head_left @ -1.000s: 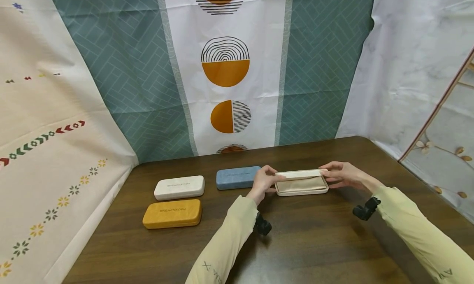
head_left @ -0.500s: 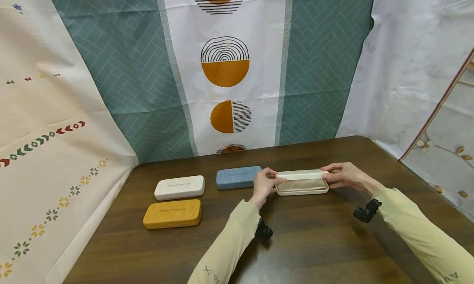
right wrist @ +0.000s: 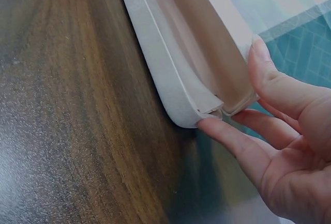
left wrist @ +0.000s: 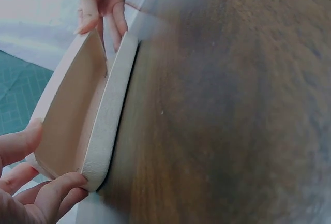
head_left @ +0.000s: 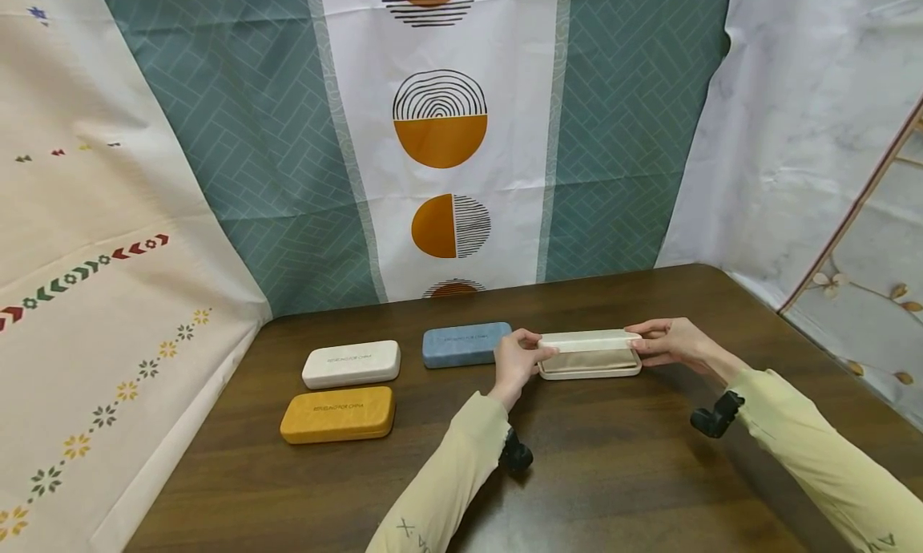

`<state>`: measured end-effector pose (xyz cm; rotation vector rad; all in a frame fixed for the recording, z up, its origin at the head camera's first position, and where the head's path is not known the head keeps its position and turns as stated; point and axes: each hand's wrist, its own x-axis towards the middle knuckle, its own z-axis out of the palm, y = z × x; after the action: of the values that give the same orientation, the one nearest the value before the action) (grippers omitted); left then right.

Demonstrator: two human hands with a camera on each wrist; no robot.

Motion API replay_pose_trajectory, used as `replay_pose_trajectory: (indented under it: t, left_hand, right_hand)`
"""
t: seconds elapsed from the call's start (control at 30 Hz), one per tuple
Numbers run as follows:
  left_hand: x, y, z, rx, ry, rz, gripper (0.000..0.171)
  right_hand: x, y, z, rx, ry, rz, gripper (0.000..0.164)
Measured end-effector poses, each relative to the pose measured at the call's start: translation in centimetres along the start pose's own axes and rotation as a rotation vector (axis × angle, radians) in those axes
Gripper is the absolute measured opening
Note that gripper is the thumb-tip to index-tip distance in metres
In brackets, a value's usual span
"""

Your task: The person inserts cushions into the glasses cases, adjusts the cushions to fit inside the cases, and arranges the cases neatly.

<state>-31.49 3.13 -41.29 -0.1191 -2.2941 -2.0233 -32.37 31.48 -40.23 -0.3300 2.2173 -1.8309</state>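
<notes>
A cream glasses case (head_left: 590, 373) lies on the table with its lid (head_left: 587, 343) partly raised. At the left end, my left hand (head_left: 513, 365) grips the case, thumb on the lid's edge and fingers at the base in the left wrist view. My right hand (head_left: 674, 346) holds the other end, its thumb (right wrist: 261, 53) on the lid and a finger touching the corner of the base. A pale cloth (right wrist: 194, 81) shows inside the base in the right wrist view. Just left of my left hand lies a shut blue glasses case (head_left: 461, 346).
Further left, a shut white glasses case (head_left: 351, 365) lies behind a shut yellow one (head_left: 337, 417). The dark wooden table (head_left: 613, 465) ends at patterned cloths hanging behind and beside it. A black camera is strapped to each wrist.
The lid of the cream glasses case has tipped down a little, so more of its top shows and less of the inside. Both hands stay at its ends.
</notes>
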Motion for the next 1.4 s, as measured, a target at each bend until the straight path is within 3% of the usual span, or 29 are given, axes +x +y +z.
replay_pose_trajectory:
  t: [0.27, 0.37, 0.63, 0.87, 1.03, 1.2, 1.4]
  left_hand:
    - [-0.2, -0.3, 0.1, -0.017, 0.023, 0.068, 0.024]
    - [0.0, -0.4, 0.2, -0.023, 0.030, 0.043, 0.025]
    - [-0.2, -0.5, 0.4, -0.009, 0.046, 0.057, 0.028]
    - [-0.3, -0.8, 0.4, 0.150, 0.086, 0.119, 0.022]
    - [-0.5, -0.7, 0.4, 0.176, 0.087, 0.119, 0.022]
    - [-0.7, -0.5, -0.1, 0.215, 0.044, 0.111, 0.023]
    - [-1.0, -0.1, -1.6, 0.229, 0.004, 0.033, 0.023]
  right_hand:
    - [0.0, 0.2, 0.1, -0.004, 0.010, -0.010, 0.047]
    - [-0.1, 0.2, 0.2, -0.008, 0.016, -0.011, 0.050]
    - [-0.3, 0.2, 0.4, -0.017, 0.041, 0.001, 0.054]
    - [-0.5, 0.2, 0.8, -0.131, 0.084, -0.020, 0.049]
    - [-0.7, 0.4, 0.9, -0.136, 0.100, -0.021, 0.048]
    - [-1.0, 0.3, 1.2, -0.122, 0.092, -0.017, 0.048]
    - [-1.0, -0.2, 2.0, -0.166, 0.038, -0.031, 0.046]
